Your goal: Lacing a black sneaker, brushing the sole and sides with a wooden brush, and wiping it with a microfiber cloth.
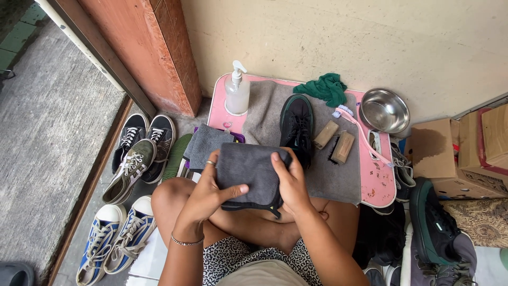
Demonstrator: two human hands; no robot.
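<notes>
My left hand (209,193) and my right hand (290,182) together grip a black shoe wrapped in a dark grey cloth (248,172), held over my crossed legs. The left thumb presses on the cloth's front. A ring sits on a left finger and a bracelet on that wrist. Just beyond my hands, a second black shoe (297,124) lies on a grey towel (338,177) spread over a small pink table (378,182).
On the table stand a clear pump bottle (237,90), a green rag (324,88), two wooden brushes (335,140), a pink toothbrush (360,130) and a metal bowl (385,110). Several sneakers (132,159) lie on the left. Cardboard boxes (465,153) and a dark green shoe (435,225) sit on the right.
</notes>
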